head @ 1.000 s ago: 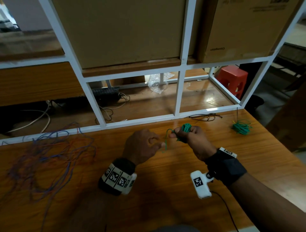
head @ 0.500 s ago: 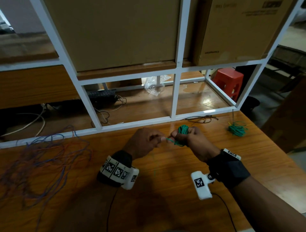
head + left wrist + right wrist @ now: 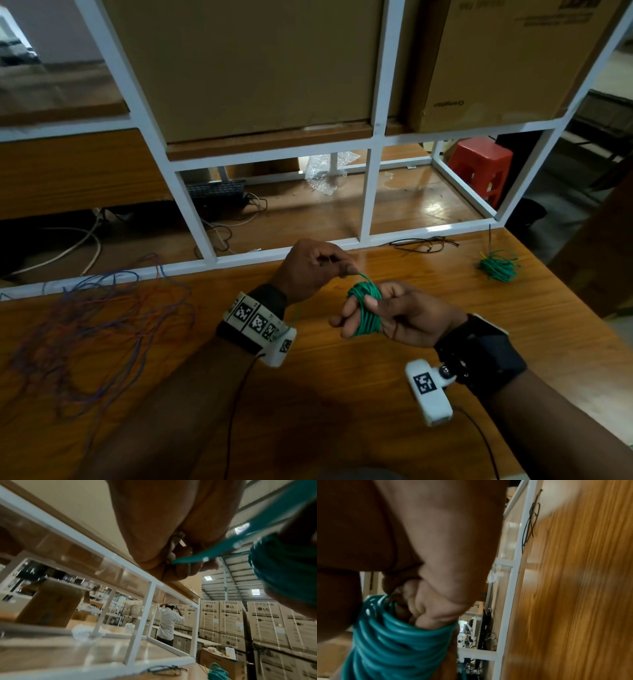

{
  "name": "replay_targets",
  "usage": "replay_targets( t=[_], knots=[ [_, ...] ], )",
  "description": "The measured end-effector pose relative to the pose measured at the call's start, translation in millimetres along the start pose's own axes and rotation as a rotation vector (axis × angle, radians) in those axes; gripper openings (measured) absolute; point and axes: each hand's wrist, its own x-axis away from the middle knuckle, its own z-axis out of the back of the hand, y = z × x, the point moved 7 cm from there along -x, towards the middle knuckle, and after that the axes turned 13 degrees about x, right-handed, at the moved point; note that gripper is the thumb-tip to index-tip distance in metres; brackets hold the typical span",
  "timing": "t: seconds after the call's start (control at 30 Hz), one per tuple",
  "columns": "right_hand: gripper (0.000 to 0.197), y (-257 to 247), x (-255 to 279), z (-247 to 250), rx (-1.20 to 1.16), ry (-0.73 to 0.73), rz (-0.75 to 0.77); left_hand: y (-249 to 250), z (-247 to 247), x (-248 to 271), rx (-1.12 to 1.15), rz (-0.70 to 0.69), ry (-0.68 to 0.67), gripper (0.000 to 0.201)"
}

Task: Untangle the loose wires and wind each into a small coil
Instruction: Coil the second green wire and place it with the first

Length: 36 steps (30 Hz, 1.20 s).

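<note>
The right hand (image 3: pixel 394 313) grasps the green coil (image 3: pixel 365 308), wound round its fingers, above the worktop (image 3: pixel 342 394) in front of the white frame (image 3: pixel 368 195). The left hand (image 3: pixel 313 267), nearer that frame, pinches the wire's free end (image 3: pixel 358 274). To finish well, I'd keep that tail taut, lay each turn beside the last, and pin the coil with the thumb before tucking the end.
</note>
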Motion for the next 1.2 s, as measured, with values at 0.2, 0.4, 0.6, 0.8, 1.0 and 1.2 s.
replay_targets(
  t=[0.2, 0.4, 0.6, 0.8, 1.0, 1.2],
  knots=[
    [0.044, -35.4, -13.2, 6.3, -0.316, 0.167, 0.207, -27.6, -30.0, 26.7, 0.415, 0.221, 0.189, 0.023],
    [0.046, -35.8, -6.9, 46.4, 0.089, 0.747, 0.163, -31.0, -50.8, 52.7, 0.549, 0.38, 0.217, 0.05],
    [0.067, -20.6, -8.4, 41.7, 0.42, 0.791, 0.101, -15.9, -40.7, 58.3, 0.694, 0.433, 0.383, 0.03],
    [0.06, -22.2, -13.1, 33.9, 0.627, 0.734, 0.1, -9.9, -53.0, 63.2, 0.772, 0.468, 0.379, 0.038],
    [0.048, -19.0, -9.9, 46.1, 0.721, 0.683, 0.036, -16.3, -46.2, 71.1, 0.464, 0.573, 0.218, 0.059],
    [0.025, -2.5, -3.4, 58.7, 0.55, 0.712, -0.009, -32.6, -15.8, 69.7, -0.017, 0.554, 0.213, 0.051]
  ],
)
